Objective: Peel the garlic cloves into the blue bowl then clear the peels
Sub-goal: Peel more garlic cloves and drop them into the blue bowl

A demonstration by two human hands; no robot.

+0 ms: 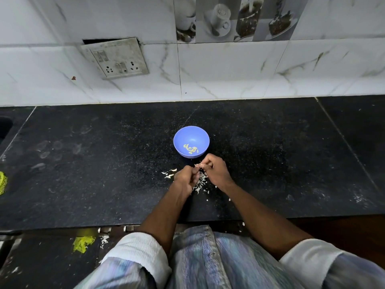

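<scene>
A blue bowl (191,134) stands on the black counter (104,174) and holds several pale peeled garlic cloves (191,149). Just in front of it, my left hand (185,178) and my right hand (215,171) meet, fingers curled, pinching a small garlic clove (199,165) between them; the clove is mostly hidden by the fingers. White garlic peels (201,183) lie scattered on the counter under and around both hands, with a few more peels to the left of my left hand.
A tiled wall with a switch-and-socket plate (116,58) rises behind the counter. A yellow-green mesh (2,182) shows at the far left edge, another piece (83,243) lies below the counter's front edge. A sink corner (4,126) is at the left.
</scene>
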